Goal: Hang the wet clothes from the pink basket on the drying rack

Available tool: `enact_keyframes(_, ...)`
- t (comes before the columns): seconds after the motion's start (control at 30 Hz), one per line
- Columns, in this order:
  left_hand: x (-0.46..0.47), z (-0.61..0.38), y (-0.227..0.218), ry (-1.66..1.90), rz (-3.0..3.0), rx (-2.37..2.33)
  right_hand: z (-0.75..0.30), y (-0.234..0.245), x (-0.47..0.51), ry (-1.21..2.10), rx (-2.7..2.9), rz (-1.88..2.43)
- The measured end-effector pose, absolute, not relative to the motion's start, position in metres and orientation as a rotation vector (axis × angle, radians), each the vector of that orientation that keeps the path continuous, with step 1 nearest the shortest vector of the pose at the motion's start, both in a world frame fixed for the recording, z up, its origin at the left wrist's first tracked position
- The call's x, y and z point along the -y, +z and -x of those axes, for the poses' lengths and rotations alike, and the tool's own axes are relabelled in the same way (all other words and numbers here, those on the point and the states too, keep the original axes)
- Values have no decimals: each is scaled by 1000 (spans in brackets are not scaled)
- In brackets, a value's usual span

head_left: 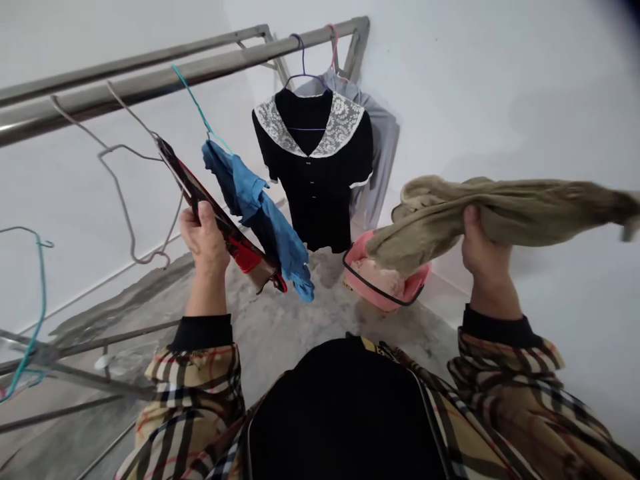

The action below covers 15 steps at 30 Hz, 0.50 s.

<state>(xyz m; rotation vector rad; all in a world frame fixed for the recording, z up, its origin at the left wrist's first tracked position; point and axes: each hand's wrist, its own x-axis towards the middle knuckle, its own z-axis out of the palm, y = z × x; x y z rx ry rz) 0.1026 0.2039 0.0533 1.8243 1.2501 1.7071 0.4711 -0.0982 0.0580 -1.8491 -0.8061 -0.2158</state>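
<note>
My left hand [204,241] is raised and closed round the edge of a red and dark garment [220,220] that hangs from a wire hanger on the steel rail [150,80]. Right beside it a blue garment [260,213] hangs from a teal hanger. My right hand [483,245] is closed on an olive-tan cloth [500,210], held up and stretched sideways to the right above a pink basket [385,283] on the floor.
A black top with a white lace collar [315,167] and a grey garment [383,153] hang at the rail's far end. Empty wire hangers [125,193] hang at left, a teal one [35,300] at the far left. White walls close in behind and to the right; concrete floor below.
</note>
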Motion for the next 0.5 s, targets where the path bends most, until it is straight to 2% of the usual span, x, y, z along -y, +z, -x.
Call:
enact_keyframes(0.13, -196, -99, 55, 1913, -1614, -1411, -482, 9, 67, 113, 841, 2061)
enact_keyframes(0.23, -186, -91, 58, 1962, -1644, -1524, -474, -44, 52, 454, 1120, 2312)
enact_keyframes(0.37, -175, -78, 56, 1994, -1850, -1662, -436, -100, 56, 811, 1409, 2216)
enact_keyframes(0.5, -170, -69, 41, 1922, -2030, -1725, -393, -124, 68, 1026, 1567, 2023)
